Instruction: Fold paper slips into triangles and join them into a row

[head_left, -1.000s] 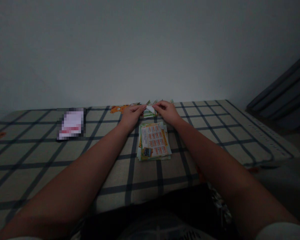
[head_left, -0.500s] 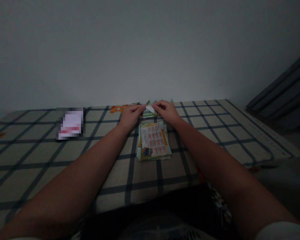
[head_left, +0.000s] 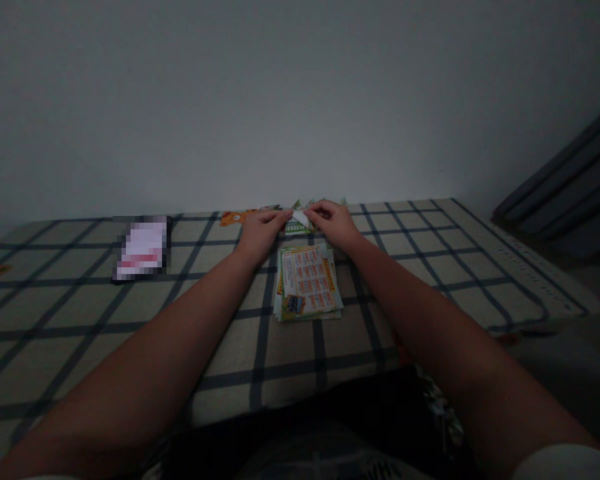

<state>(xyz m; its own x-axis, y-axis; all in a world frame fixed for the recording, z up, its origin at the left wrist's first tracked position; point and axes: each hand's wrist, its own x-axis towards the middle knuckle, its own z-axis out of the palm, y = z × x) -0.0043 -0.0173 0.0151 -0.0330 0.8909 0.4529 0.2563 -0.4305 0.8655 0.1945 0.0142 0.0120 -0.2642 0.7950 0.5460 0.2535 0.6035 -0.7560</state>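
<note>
Little moved; left hand [head_left: 261, 235], right hand [head_left: 334, 223] pinch paper [head_left: 300, 220]; stack's [head_left: 310, 283] print illegible.

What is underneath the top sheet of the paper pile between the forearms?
Under the top sheet, edges of other sheets stick out, with the checked cloth beneath them. The rest of those sheets is covered.

Wall [head_left: 300, 107]: bars reach past the far edge of the checked cloth [head_left: 445, 250].
Right side: wide open cloth outside the right forearm [head_left: 410, 293].
Left side: pixelated slab [head_left: 143, 247] obstructs, with passable cloth between it and the left forearm [head_left: 190, 333].
Printed card stack [head_left: 310, 283]: fills the middle (narrow cloth strips flank it).
Printed slip [head_left: 297, 227]: blocks the gap between left hand [head_left: 261, 235] and right hand [head_left: 335, 224].
</note>
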